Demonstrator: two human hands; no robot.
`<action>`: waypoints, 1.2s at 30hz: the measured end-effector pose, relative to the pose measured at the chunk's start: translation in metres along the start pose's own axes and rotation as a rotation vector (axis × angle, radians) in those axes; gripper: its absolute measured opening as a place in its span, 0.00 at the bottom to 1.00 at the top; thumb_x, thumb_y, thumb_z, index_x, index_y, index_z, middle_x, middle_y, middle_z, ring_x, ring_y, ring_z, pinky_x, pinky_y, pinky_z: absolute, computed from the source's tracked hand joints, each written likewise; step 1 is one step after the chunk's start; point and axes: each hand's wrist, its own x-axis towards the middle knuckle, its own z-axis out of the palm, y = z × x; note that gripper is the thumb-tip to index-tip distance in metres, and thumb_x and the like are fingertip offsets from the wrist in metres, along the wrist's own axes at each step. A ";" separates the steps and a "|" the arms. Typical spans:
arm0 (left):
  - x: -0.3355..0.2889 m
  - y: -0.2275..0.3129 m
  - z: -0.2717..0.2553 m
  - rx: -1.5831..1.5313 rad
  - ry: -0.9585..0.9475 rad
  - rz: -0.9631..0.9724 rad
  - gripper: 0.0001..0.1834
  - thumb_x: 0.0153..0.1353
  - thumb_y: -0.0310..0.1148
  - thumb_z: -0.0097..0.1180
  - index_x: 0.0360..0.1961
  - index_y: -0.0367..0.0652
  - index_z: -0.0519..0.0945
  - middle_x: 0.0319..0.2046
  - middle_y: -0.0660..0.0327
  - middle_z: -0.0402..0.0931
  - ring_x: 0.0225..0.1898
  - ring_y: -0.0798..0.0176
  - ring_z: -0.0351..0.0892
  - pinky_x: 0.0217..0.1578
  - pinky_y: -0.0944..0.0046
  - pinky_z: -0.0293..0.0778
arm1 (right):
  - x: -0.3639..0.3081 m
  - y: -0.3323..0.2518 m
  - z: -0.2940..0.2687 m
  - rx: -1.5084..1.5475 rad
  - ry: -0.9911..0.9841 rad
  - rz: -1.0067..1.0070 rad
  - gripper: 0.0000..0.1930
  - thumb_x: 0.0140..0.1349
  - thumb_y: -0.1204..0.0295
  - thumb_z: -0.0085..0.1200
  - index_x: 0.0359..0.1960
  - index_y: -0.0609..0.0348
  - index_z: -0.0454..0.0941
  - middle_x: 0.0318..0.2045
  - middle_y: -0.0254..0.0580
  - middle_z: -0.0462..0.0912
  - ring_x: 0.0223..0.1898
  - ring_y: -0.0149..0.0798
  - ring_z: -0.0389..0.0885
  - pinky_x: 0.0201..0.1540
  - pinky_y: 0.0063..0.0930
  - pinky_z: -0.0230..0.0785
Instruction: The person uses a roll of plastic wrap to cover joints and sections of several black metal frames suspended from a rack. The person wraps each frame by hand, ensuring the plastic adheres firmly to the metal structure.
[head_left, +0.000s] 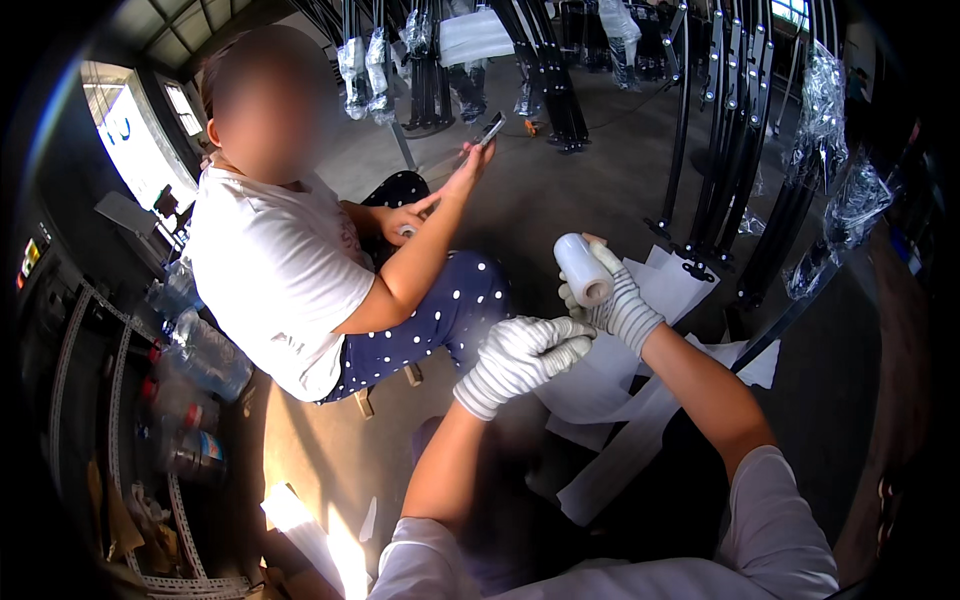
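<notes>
A small roll of clear stretch film (575, 262) is in my right hand (622, 308), which wears a white glove with grey stripes. The fingers wrap round the roll from its far and lower side, and its open core faces toward me. Just left of it, my left hand (518, 362), gloved the same way, is closed, thumb and fingertips pressed together near the right hand's fingers. Whatever it pinches is too small or see-through to make out. Beneath both hands lie white paper sheets (625, 400), spread over something dark.
At the left a person (275, 270) in a white shirt sits close by, holding a phone (492, 128). Bundles of black metal rods (715, 140) stand at the far right, partly wrapped in clear film (822, 120). Plastic bottles (205, 355) and a metal rack (115, 390) line the left side.
</notes>
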 end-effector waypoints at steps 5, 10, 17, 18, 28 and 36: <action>-0.021 -0.021 0.009 0.132 -0.101 -0.079 0.13 0.53 0.37 0.53 0.37 0.43 0.76 0.27 0.56 0.77 0.28 0.58 0.77 0.31 0.66 0.72 | -0.010 0.015 -0.073 -0.057 -0.013 0.058 0.31 0.47 0.40 0.45 0.28 0.62 0.71 0.14 0.43 0.74 0.09 0.40 0.72 0.07 0.31 0.64; -0.022 -0.034 0.029 -0.069 -0.227 -0.244 0.21 0.55 0.39 0.49 0.49 0.44 0.68 0.34 0.51 0.75 0.38 0.54 0.75 0.38 0.63 0.70 | -0.023 0.023 -0.089 0.001 0.160 0.091 0.33 0.48 0.40 0.42 0.30 0.65 0.72 0.13 0.45 0.74 0.08 0.40 0.71 0.06 0.29 0.63; 0.014 -0.043 0.071 0.234 -0.605 -0.213 0.17 0.55 0.40 0.50 0.43 0.42 0.73 0.26 0.54 0.75 0.32 0.55 0.75 0.34 0.63 0.71 | -0.027 0.059 -0.106 -0.084 0.185 0.032 0.31 0.44 0.40 0.49 0.37 0.55 0.69 0.19 0.39 0.74 0.11 0.37 0.72 0.08 0.28 0.64; 0.012 -0.063 0.089 0.135 -0.571 -0.171 0.16 0.54 0.41 0.50 0.39 0.43 0.75 0.24 0.54 0.75 0.31 0.53 0.75 0.32 0.62 0.70 | -0.019 0.075 -0.114 -0.011 0.320 -0.096 0.31 0.45 0.40 0.49 0.40 0.55 0.69 0.21 0.39 0.75 0.13 0.37 0.73 0.10 0.28 0.65; 0.028 -0.043 0.114 0.100 -0.580 0.057 0.11 0.52 0.37 0.51 0.32 0.41 0.77 0.26 0.56 0.75 0.29 0.52 0.74 0.32 0.61 0.70 | -0.094 0.039 -0.109 -0.220 0.281 0.246 0.33 0.44 0.41 0.50 0.41 0.57 0.69 0.21 0.42 0.75 0.10 0.37 0.71 0.08 0.24 0.63; 0.029 -0.038 0.125 0.148 -0.624 0.102 0.11 0.52 0.35 0.53 0.36 0.44 0.77 0.28 0.56 0.76 0.30 0.53 0.75 0.33 0.62 0.71 | -0.103 0.038 -0.117 -0.283 0.230 0.261 0.27 0.53 0.45 0.43 0.41 0.57 0.69 0.25 0.40 0.76 0.18 0.34 0.75 0.15 0.26 0.68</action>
